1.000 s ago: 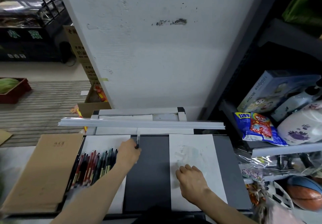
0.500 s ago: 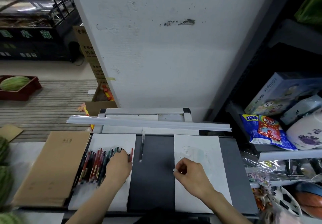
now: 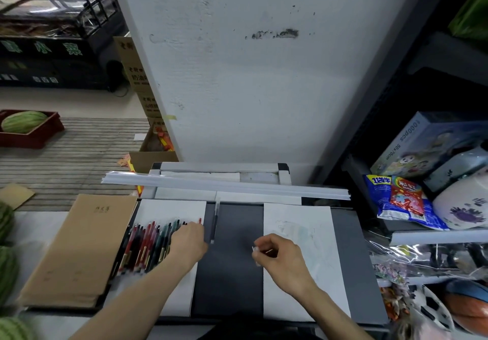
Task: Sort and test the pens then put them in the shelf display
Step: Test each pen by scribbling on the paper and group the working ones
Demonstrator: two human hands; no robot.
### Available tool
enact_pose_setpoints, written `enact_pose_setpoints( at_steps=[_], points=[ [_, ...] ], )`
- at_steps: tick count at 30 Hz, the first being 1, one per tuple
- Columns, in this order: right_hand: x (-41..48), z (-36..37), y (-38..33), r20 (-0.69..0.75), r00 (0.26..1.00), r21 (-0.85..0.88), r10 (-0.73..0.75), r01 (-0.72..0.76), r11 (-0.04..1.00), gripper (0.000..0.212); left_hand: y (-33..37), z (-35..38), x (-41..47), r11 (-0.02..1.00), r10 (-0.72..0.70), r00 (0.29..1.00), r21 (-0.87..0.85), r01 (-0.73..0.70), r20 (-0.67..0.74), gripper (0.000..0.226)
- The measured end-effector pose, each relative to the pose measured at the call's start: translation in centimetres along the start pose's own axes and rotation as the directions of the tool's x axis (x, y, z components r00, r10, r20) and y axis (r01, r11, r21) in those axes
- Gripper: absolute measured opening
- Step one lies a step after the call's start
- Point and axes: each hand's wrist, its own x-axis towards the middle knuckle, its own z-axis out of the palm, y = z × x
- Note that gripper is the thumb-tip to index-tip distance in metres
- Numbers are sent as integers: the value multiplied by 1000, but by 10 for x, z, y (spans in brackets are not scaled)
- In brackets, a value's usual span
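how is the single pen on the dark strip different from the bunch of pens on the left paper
The single pen lies alone on the dark strip; the bunch of pens is heaped on the left paper. The single pen points almost straight away from the person; the bunch slants rightward. The single pen looks dark and clear; the bunch mixes red, green and black. Both lie flat.

The dark grey tabletop strip (image 3: 229, 281) between two white paper sheets (image 3: 324, 247) lies open, bar a slim clear pen (image 3: 215, 220) at its left edge. A long white rail (image 3: 237, 186), seemingly raised, blocks its far end.
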Motion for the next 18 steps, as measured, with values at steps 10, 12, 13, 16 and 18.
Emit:
enact_pose_setpoints(
  at_steps=[10, 12, 13, 16, 18],
  points=[
    [-1, -3, -14, 4, 997, 242, 75, -74, 967, 6, -4, -8, 7, 979, 52, 999, 199, -48, -15, 25],
    [-2, -2, -13, 8, 997, 258, 81, -80, 963, 7, -4, -11, 3, 984, 42, 999, 177, -36, -31, 25],
    [-3, -3, -13, 12, 996, 270, 83, -83, 959, 7, -3, -14, 0, 988, 41, 998, 150, -33, -51, 23],
    [-3, -3, -15, 21, 995, 348, 94, -95, 933, 10, 1, -23, -12, 996, 38, 992, -71, -46, -118, 27],
    [-2, -5, -17, 26, 993, 411, 114, -115, 904, 15, 3, -28, -22, 948, 25, 991, -311, -65, -130, 32]
  ],
)
